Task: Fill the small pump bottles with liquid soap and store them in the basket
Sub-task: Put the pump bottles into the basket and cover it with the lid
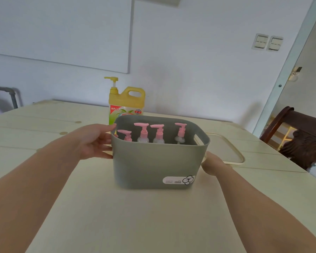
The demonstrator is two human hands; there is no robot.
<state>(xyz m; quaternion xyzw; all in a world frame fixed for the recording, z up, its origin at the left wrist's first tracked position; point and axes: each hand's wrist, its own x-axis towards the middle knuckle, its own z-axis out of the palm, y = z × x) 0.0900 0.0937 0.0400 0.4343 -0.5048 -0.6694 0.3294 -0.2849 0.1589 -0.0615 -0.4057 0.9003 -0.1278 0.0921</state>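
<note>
A grey-green plastic basket (153, 165) stands on the table in front of me. Inside it are several small clear pump bottles with pink pump heads (143, 131), standing upright; only their tops show above the rim. My left hand (97, 141) lies against the basket's left wall, fingers spread, thumb near the rim. My right hand (212, 164) presses against the basket's right wall, its fingers hidden behind the basket. The big yellow liquid soap jug (128, 101) with a pump stands just behind the basket.
A pale tray or lid (230, 152) lies on the table right of the basket. A dark wooden chair (299, 136) stands at the table's right edge. The wall is close behind the table's far edge.
</note>
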